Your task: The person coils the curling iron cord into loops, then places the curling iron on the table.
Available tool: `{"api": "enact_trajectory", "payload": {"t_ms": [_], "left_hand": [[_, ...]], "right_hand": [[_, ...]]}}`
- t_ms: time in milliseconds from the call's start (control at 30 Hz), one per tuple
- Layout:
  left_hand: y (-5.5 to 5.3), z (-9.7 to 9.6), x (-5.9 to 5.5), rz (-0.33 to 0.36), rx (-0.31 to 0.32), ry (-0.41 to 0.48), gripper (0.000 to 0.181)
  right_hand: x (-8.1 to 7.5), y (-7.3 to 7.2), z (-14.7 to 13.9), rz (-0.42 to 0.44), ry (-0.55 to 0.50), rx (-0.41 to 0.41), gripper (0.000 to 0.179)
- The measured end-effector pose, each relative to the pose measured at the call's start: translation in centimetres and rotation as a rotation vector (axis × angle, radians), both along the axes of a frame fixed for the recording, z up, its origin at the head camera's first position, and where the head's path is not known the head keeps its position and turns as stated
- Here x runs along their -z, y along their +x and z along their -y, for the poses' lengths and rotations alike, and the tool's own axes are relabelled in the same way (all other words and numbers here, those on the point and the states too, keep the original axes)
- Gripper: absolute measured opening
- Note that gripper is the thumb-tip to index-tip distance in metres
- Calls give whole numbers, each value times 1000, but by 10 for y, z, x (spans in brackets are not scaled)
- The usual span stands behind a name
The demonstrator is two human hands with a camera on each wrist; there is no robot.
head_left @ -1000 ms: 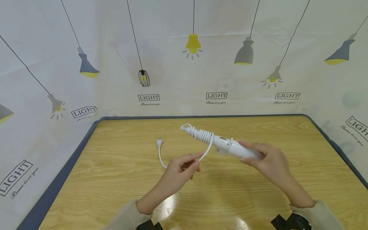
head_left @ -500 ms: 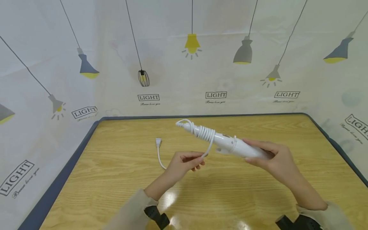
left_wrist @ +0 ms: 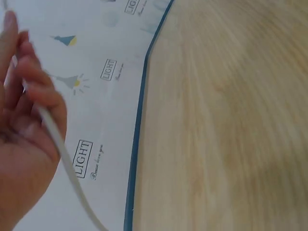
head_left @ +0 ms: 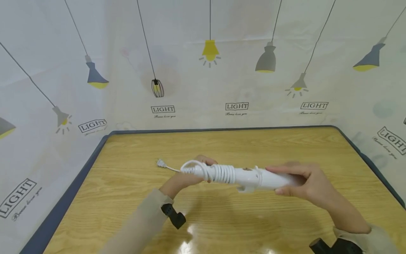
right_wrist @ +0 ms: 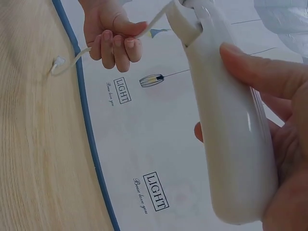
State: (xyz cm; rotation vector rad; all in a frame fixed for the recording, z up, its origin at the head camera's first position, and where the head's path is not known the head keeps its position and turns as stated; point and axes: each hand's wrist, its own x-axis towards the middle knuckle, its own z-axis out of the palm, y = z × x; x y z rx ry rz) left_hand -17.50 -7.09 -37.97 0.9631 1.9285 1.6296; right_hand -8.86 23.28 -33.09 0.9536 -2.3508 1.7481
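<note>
A white hair styling iron [head_left: 247,178] is held level above the table in the head view, its white power cord [head_left: 224,174] wound in several turns round the narrow left part. My right hand [head_left: 307,183] grips the wide, smooth end, thumb on one side and fingers on the other. My left hand [head_left: 182,180] is behind the iron's narrow end, which partly hides it. In the right wrist view, this left hand [right_wrist: 110,33] holds the cord with curled fingers and thumb, and the free length runs on to a two-pin plug [right_wrist: 58,61].
The wooden table [head_left: 127,211] has a dark blue edge [head_left: 222,129]. Behind and beside it rises a pale backdrop [head_left: 187,70] printed with lamps and the word LIGHT. Black wrist cameras [head_left: 173,216] sit at both sleeves.
The iron has come down and levelled out. My left hand has gone from in front of it to behind its narrow end with the cord, and the plug has shifted left and down.
</note>
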Motion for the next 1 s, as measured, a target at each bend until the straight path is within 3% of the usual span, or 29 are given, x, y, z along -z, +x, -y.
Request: {"api": "enact_trajectory", "payload": {"t_ms": [67,100,167,333,533,633,833,1000], "left_hand": [[-6,1,-3,9,121,38,11],[-8,2,-4,51,176,69,12],[-12,4,-7,51,244,38,14],[-19,11,-13,-31,285,-86,7],[-24,22,-18,9,364,-181,9],[-25,26,-20,2,338,-222,8],[-21,23,-34,-107,182,-272,7],[-12,22,-49,-222,54,-302,11]], "right_hand": [[0,0,-1,-28,29,-68,54],[0,0,-1,-24,45,-97,54],[-1,1,-2,-16,75,-145,54],[-4,1,-1,24,91,-216,53],[-5,1,2,4,168,-257,49],[-5,1,5,-18,204,-277,47],[3,-4,10,-40,262,-315,44],[7,-8,12,17,386,-210,41]]}}
